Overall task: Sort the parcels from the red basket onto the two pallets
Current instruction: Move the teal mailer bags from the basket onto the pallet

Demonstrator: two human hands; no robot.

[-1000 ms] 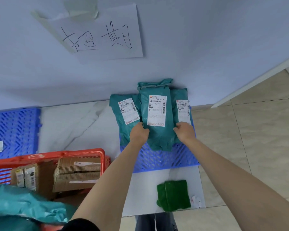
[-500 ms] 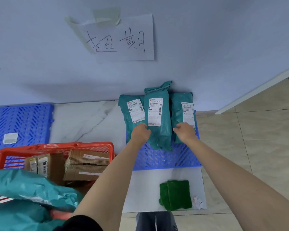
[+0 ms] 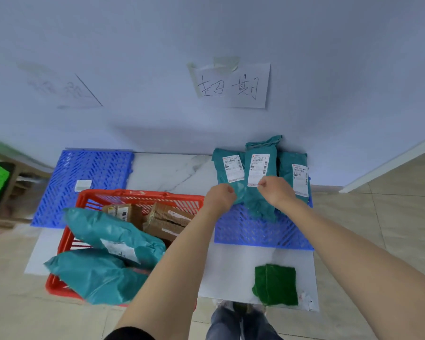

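Standing over the floor, the person had both hands at the right pallet (image 3: 263, 235), where three teal parcels leaned in a row against the wall. The left hand (image 3: 220, 197) and the right hand (image 3: 276, 191) were at the lower part of the middle parcel (image 3: 260, 177). Both hands were seen from the back with the fingers curled, but whether they still gripped the bag or only touched it, I could not tell. The left teal parcel (image 3: 227, 168) and the right teal parcel (image 3: 296, 175) stood just beside the middle one.

So, in my judgement, the task was only partly done. The red basket (image 3: 138, 196) still held two big teal bags (image 3: 113, 241) in front and some cardboard boxes (image 3: 167, 218) behind them. The left pallet (image 3: 93, 170) carried only one small white packet (image 3: 83, 185). A paper sign (image 3: 232, 85) hung on the wall above the right pallet.
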